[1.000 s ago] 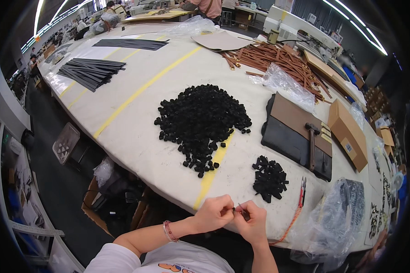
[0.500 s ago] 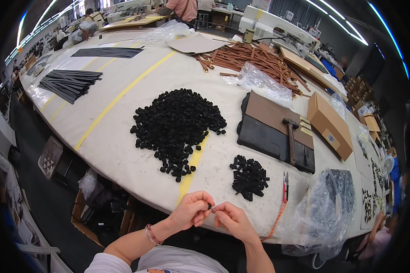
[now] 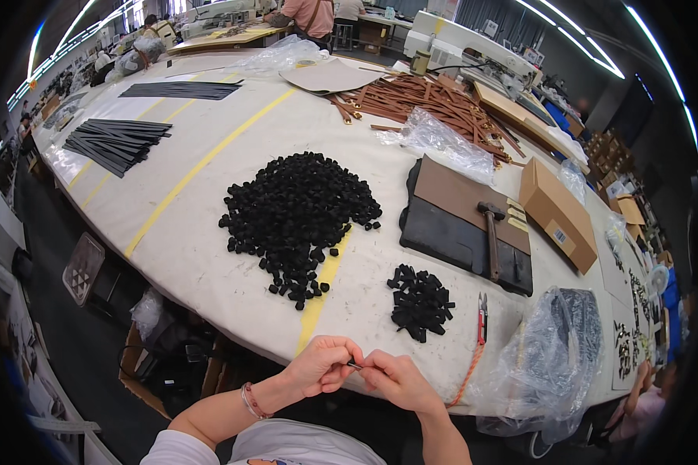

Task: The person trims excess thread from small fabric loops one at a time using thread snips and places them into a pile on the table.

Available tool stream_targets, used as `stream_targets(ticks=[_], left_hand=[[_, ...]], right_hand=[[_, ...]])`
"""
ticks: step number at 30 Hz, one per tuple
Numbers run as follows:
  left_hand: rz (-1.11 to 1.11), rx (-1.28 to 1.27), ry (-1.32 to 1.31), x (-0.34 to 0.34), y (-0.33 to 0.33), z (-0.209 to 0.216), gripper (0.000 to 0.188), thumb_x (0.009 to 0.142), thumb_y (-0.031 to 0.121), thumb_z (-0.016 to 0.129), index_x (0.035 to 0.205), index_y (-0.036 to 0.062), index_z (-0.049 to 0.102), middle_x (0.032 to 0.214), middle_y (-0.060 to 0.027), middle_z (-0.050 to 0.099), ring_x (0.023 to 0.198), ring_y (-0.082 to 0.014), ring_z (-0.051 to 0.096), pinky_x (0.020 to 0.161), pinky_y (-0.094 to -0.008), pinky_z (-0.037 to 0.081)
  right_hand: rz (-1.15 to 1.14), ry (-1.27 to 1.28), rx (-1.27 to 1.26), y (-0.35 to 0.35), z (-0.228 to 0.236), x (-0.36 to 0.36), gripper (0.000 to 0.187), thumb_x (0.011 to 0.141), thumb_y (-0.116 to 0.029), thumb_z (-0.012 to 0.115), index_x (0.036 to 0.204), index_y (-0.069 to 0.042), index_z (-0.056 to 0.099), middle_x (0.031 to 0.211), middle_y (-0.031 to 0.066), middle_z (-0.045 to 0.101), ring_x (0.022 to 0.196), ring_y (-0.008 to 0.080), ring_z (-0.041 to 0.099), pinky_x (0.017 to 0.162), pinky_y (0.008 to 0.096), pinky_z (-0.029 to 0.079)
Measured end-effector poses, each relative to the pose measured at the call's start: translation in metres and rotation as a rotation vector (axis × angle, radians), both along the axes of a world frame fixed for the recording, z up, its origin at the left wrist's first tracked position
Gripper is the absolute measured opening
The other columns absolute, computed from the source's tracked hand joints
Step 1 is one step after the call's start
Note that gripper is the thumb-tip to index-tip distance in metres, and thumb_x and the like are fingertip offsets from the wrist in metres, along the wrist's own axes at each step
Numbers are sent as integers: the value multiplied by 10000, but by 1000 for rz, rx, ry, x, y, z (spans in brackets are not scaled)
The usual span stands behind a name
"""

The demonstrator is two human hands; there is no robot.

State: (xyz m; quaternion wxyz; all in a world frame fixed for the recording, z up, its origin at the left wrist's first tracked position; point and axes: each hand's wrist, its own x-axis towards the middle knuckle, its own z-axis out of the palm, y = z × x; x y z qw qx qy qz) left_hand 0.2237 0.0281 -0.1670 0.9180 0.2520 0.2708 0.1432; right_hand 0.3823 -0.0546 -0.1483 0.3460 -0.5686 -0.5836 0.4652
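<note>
Both my hands meet just over the table's near edge. My left hand (image 3: 324, 366) pinches a small black piece (image 3: 354, 363) between thumb and fingers. From the other side, my right hand (image 3: 392, 378) closes its fingertips at the same piece; whether it grips the piece or something tiny on it cannot be made out. Beyond them lies a large heap of small black pieces (image 3: 298, 205), spread loosely toward me. A smaller pile of black pieces (image 3: 420, 304) sits to the right, and beside it rest red-handled thread snips (image 3: 482, 325) with an orange cord.
A hammer (image 3: 492, 232) lies on a dark board (image 3: 457, 248) at right, next to a cardboard box (image 3: 558, 215). Crumpled clear plastic (image 3: 539, 368) covers the near right edge. Brown straps (image 3: 434, 108) and black strips (image 3: 116, 145) lie farther back. Other people work around the room.
My right hand has moved in against the left, and its fingers now overlap the black piece. The gap between the two hands has narrowed.
</note>
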Motion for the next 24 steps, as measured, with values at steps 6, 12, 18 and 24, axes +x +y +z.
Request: stream_targets(ticks=[6,12,18,24], left_hand=[[696,1617,251,16,-20,-18,197,695,-69,464,855,-6,561,637,-108,574,441,-127,513,409,-246,429],[397,360,7,11,-20,-8,91,806,71,448,809,22,524,594,-71,516,406,-129,435,385,-252,386],[-19,-322,-196,6,-14,-7,219,856,214,445,800,17,522,553,-44,491,358,-87,360,340,-211,322],[240,-184,-143,3,-11,-4,236,842,261,497,771,37,518,553,-39,501,362,-94,358,355,-234,327]], right_hand=[[-356,-358,356,9,-6,-24,76,793,-96,534,794,-21,526,541,119,527,455,211,537,425,293,386],[-552,-213,361,3,-22,-18,69,767,-51,561,816,-12,533,578,118,548,478,239,547,434,301,408],[-475,-583,699,-3,-30,-22,82,769,-53,567,826,-3,535,593,114,555,493,193,558,449,262,406],[-476,18,133,-5,-17,-23,113,774,-96,577,842,-13,540,597,116,556,517,186,559,475,266,416]])
